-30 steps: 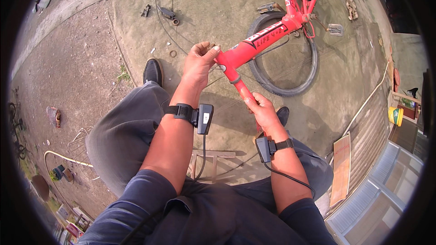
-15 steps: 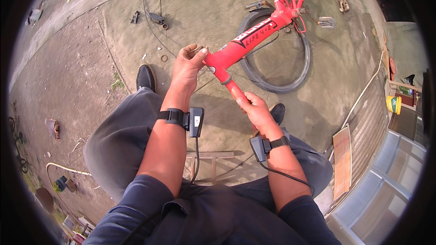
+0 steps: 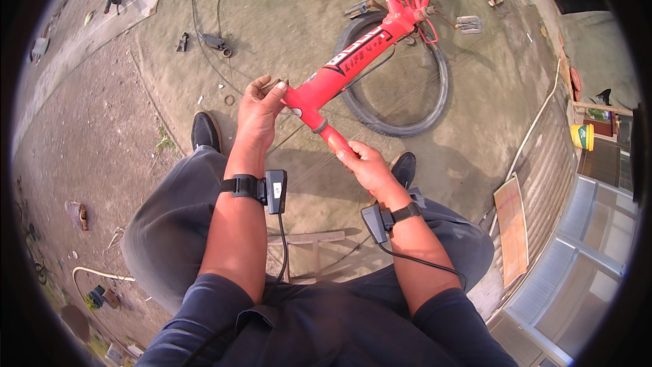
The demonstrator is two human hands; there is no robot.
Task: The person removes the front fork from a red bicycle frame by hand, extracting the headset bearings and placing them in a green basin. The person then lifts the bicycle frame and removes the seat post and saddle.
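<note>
A red bicycle frame [image 3: 360, 54] stretches from my hands toward the far right. Its head tube [image 3: 304, 110] lies between my two hands. My left hand [image 3: 257, 112] is closed at the upper left end of the head tube, thumb and fingers pinching there around a small dark part. My right hand [image 3: 370, 168] wraps round the red fork [image 3: 334, 140], which comes out of the head tube's lower right end past a dark ring [image 3: 321, 126]. Whatever lies under the right fingers is hidden.
A wheel [image 3: 435, 105] lies beneath the frame, near a pedal [image 3: 468, 24]. On the ground at left are a brake lever with cable [image 3: 214, 42], a small ring [image 3: 229, 100] and a black clip-like part [image 3: 183, 42]. A wooden stool [image 3: 309, 238] stands between my legs. A yellow bucket [image 3: 582, 136] is at right.
The whole view has shifted, so frame, hands and ground all sit a little further left and mostly higher. Both hands keep their grip on the bicycle.
</note>
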